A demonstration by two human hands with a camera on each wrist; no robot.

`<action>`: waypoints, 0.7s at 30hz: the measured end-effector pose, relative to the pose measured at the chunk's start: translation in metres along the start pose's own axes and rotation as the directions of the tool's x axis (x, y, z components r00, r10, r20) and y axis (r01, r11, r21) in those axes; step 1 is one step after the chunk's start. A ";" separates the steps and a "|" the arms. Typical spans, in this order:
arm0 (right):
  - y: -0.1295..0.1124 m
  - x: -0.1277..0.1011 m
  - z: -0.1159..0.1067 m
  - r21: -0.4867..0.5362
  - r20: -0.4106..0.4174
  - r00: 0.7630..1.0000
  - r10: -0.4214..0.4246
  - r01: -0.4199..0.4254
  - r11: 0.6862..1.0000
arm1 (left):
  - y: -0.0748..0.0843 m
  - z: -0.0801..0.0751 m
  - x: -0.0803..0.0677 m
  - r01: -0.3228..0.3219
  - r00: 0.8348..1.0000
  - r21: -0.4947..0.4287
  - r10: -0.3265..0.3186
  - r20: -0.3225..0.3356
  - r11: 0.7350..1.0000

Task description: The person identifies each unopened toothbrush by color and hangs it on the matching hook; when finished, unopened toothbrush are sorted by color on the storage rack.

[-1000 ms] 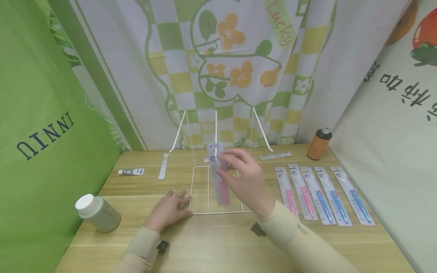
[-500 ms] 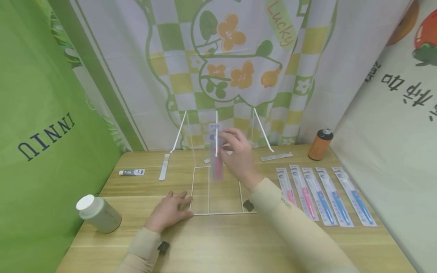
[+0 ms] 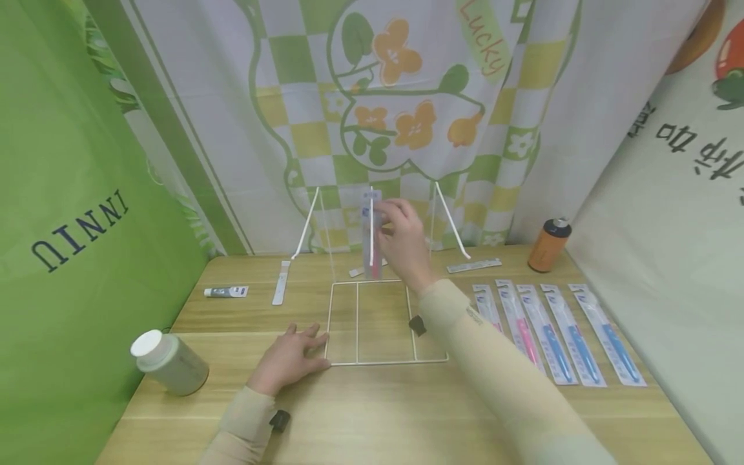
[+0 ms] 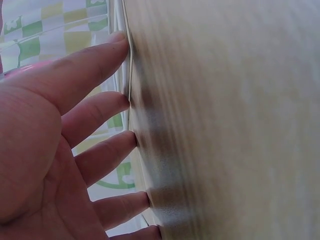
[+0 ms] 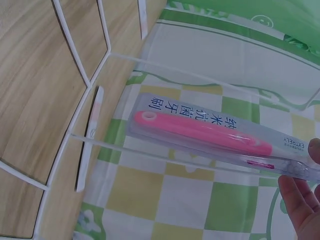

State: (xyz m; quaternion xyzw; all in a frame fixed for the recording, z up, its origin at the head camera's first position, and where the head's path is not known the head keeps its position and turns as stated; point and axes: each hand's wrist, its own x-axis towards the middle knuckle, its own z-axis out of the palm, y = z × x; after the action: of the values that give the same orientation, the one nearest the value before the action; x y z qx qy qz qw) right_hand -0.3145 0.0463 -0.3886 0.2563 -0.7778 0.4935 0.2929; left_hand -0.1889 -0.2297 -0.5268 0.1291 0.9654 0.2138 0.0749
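Toothbrush pack (image 3: pixel 371 236), pink-handled, held upright at frame centre, pinched near its top by right hand (image 3: pixel 403 242), lower end at the back edge of white wire rack (image 3: pixel 383 363). Seen from the right wrist, pack (image 5: pixel 220 135) lying against a clear divider, fingertips (image 5: pixel 305 200) clamped on its head end. Not yet let go, so placement probably unfinished. Left hand (image 3: pixel 290 355) flat, fingers spread, pressing the rack's front corner. Five more packs (image 3: pixel 558 332) waiting at right of frame, likely still to go.

Rack's white rods (image 3: pixel 372 223) around toothbrush pack (image 3: pixel 371 239)
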 end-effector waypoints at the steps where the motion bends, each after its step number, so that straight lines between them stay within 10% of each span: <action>1: 0.000 0.002 0.000 -0.002 0.001 1.000 0.010 -0.010 1.000 | 0.000 0.000 0.000 -0.001 1.000 -0.002 0.001 -0.002 1.000; 21: 0.011 0.012 0.008 -0.086 -0.025 0.999 -0.037 0.035 0.996 | 0.000 -0.001 -0.001 -0.006 1.000 -0.012 0.006 -0.002 1.000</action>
State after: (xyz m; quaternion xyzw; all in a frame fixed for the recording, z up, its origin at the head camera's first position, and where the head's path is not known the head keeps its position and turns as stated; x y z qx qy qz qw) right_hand -0.3313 0.0422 -0.3894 0.2510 -0.7896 0.4575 0.3228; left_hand -0.1878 -0.2305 -0.5256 0.1313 0.9638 0.2199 0.0743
